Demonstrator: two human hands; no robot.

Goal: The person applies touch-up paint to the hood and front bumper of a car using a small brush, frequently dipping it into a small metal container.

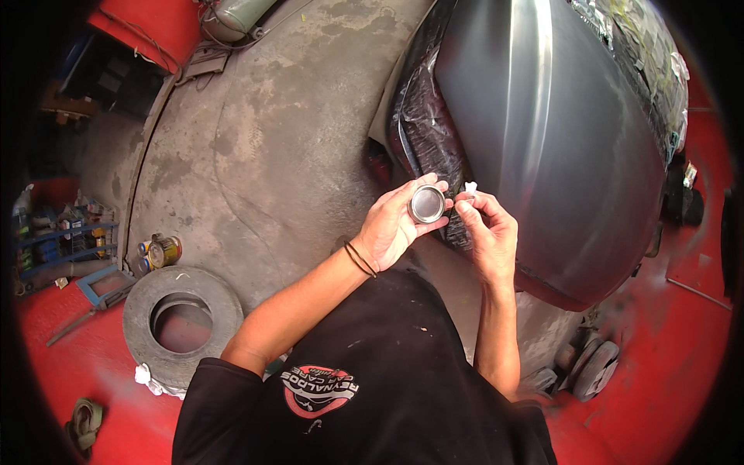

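My left hand (397,219) holds a small round metal tin (427,204), its fingers curled about the rim. The tin's round face is toward me and looks grey inside; whether anything is in it I cannot make out. Just right of it, my right hand (491,231) is closed in a pinch, with a small crumpled white scrap (470,187), like tissue or cloth, sticking up from the fingertips. Both hands are in front of a dark grey car panel (573,147) with a bright streak of reflected light. Dark plastic sheeting (434,128) covers the part along the panel's left edge.
A tire (225,302) lies on the floor at lower left, with cans (161,252) beside it. A blue rack of bottles (62,240) stands farther left. Wheels (597,370) are at lower right. Masking film (643,54) covers the car's far right part.
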